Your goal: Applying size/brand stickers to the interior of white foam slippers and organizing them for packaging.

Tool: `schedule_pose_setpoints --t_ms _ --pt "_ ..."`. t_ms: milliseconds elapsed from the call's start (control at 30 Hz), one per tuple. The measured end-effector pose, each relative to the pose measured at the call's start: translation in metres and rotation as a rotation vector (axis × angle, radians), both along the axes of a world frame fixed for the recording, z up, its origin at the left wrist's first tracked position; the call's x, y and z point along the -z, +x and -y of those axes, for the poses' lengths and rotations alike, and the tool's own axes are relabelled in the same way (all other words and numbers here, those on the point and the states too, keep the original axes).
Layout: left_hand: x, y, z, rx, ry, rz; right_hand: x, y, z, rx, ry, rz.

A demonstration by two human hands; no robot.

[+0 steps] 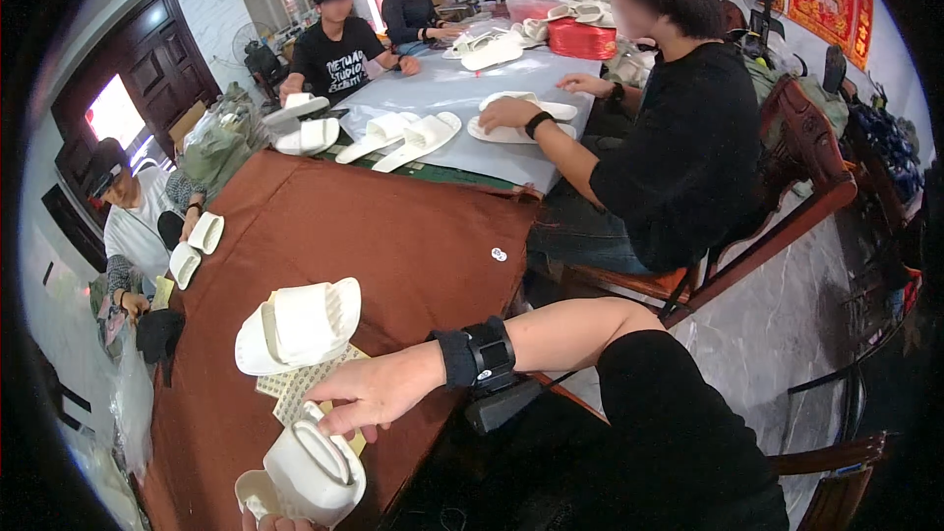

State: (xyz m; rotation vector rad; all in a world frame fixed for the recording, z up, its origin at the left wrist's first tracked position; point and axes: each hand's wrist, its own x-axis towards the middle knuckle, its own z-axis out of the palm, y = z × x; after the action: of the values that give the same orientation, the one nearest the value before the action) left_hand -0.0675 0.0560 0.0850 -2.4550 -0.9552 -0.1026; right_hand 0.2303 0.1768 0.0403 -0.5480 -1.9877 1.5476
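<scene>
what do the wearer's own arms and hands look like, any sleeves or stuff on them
The right hand is bare, with no glove. A wide black wrist cuff with a black strap bears a small pale mark. A loose, plain black sleeve ends near the elbow. Only bare fingers of the left hand show; its wrist and sleeve are out of view.

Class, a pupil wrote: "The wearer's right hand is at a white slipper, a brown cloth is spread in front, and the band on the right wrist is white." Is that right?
Not quite: the band is black, not white, as the head view shows. The right hand is at a white slipper, and a brown cloth is spread in front.
</scene>
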Motion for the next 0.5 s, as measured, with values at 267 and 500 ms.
schedule_pose_setpoints --t_ms 267,500 --pt "-0.003 0.012 0.006 0.007 0.036 -0.056 -0.002 -0.004 0.014 0.008 -0.224 -0.140" --pt "0.010 -0.003 0.005 0.015 0.109 -0.063 -0.002 0.008 0.013 0.183 -0.150 -0.083"
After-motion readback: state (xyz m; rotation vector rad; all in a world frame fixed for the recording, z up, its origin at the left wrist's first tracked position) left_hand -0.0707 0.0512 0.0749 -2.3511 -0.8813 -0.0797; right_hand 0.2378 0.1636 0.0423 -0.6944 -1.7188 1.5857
